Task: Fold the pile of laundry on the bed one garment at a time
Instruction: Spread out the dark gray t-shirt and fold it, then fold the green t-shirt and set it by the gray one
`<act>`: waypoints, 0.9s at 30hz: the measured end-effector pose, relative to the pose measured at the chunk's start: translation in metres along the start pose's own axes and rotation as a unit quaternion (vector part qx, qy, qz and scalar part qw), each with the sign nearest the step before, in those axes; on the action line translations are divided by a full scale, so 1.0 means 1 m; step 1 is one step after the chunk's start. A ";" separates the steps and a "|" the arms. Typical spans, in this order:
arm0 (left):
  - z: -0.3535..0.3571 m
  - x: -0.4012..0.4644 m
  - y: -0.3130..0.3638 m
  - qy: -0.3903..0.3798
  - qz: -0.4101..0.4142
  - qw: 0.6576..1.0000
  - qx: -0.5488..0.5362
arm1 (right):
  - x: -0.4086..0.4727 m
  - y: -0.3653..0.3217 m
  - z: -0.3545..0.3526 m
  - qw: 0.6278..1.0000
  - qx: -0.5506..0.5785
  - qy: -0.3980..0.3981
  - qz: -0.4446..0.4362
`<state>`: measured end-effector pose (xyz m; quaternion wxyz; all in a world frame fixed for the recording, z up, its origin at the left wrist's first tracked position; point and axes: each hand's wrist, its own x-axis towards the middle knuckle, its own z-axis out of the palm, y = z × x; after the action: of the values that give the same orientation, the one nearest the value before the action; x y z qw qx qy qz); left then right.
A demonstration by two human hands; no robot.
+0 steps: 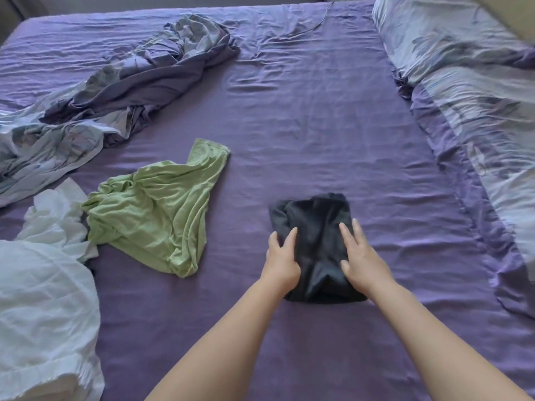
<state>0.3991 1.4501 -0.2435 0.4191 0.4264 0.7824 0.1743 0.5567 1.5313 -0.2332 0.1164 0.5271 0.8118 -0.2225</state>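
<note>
Currently left hand [280, 257] and right hand [359, 260] press flat, fingers straight, on the dark garment [317, 227] — smooth outward, square its edges before setting aside.

Soft even daylight — faint shadows, wide-angle bending, blurred right edge.

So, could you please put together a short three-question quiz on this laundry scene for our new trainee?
1. True or false: both hands, the left hand and the right hand, rest flat on the dark garment.
2. Which garment lies crumpled, not yet folded, left of the dark one? A) green garment B) a red towel C) a striped sock
3. Fill in: the bed sheet is ____ in colour.

Key: 1 true; 2 A; 3 purple.
</note>
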 end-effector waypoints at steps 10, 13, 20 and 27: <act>0.032 0.013 -0.026 -0.033 0.148 0.898 0.412 | -0.006 -0.007 0.073 0.989 -0.144 -0.032 -0.026; 0.033 0.018 -0.043 -0.043 0.154 0.888 0.432 | -0.006 -0.002 0.083 0.987 -0.152 -0.051 -0.015; 0.019 0.015 -0.052 -0.041 0.185 0.900 0.392 | -0.001 -0.018 0.077 0.980 -0.187 -0.064 0.015; -0.065 -0.011 -0.109 0.111 0.084 0.907 0.398 | -0.002 -0.121 0.068 0.982 -0.104 0.096 -0.126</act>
<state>0.2933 1.3839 -0.2684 0.1085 0.5995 0.7898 -0.0706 0.4442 1.4551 -0.2625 0.0627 0.4245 0.8979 -0.0983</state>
